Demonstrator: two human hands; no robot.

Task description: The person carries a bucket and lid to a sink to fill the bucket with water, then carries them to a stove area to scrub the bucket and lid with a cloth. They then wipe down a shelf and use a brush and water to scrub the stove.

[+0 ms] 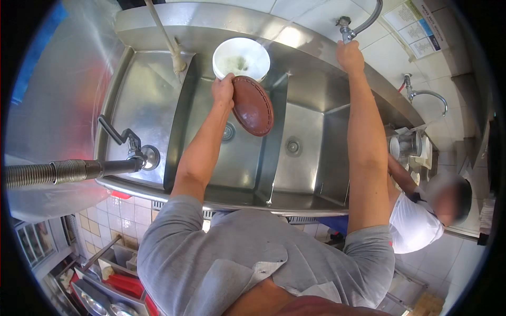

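My left hand point(223, 91) is closed on the edge of a brown oval dish point(253, 107) with a notched line round its rim. The dish is tilted over the middle-left sink basin point(240, 163), just in front of a white bucket point(217, 59). Inside the bucket is some murky, greenish matter that I cannot make out. My right hand point(350, 56) is raised to the wall, its fingers wrapped round the metal tap point(345, 32) from which a grey hose curves up. Whether water is running there is not visible.
A second basin point(300, 163) lies to the right. On the left are a steel drainboard point(139, 100), a pipe with a lever point(118, 134) and an upright stick point(171, 47). A person in a white shirt point(414, 224) works at the right, near stacked dishes point(411, 145) and another tap point(421, 94).
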